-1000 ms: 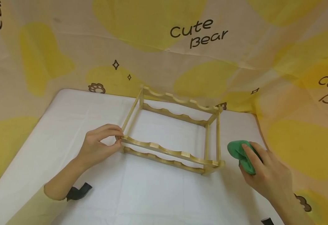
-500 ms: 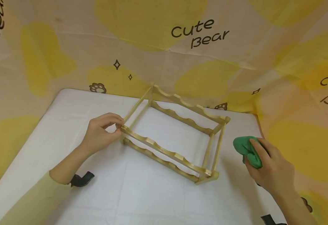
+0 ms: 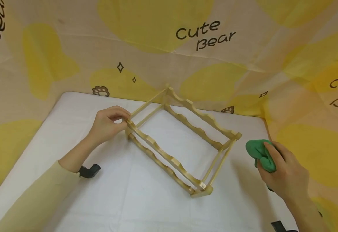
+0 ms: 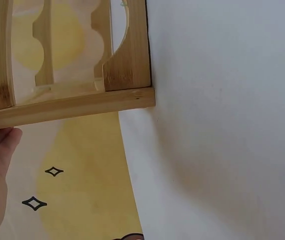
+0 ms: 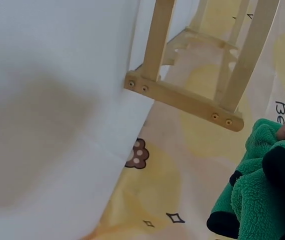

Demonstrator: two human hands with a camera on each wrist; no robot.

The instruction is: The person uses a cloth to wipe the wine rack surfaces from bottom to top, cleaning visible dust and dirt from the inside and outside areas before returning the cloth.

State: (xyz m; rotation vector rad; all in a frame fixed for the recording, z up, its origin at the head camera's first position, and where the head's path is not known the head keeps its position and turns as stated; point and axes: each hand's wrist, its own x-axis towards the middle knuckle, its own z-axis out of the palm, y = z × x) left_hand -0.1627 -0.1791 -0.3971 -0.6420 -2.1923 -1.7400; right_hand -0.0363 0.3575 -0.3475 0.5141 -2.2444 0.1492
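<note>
A light wooden rack (image 3: 174, 162) with scalloped rails stands on the white table, set at an angle in the head view. My left hand (image 3: 108, 125) pinches its near left corner between thumb and fingers. In the left wrist view the fingertips (image 4: 13, 137) lie against the rack's end post (image 4: 77, 107). My right hand (image 3: 285, 170) grips a bunched green cloth (image 3: 260, 153), held off to the right and apart from the rack. The right wrist view shows the cloth's fuzzy folds and dark edging, along with screws in the rack's end piece (image 5: 182, 102).
Behind the white table (image 3: 154, 212) hangs a yellow patterned cloth backdrop (image 3: 145, 32), which also runs along both sides. The rack's far corner reaches close to it. Black straps (image 3: 90, 170) show near the left wrist and at the lower right.
The rack has turned clockwise, its left corner moving away with my left hand and its near right corner coming closer. My right hand has shifted slightly right with the cloth.
</note>
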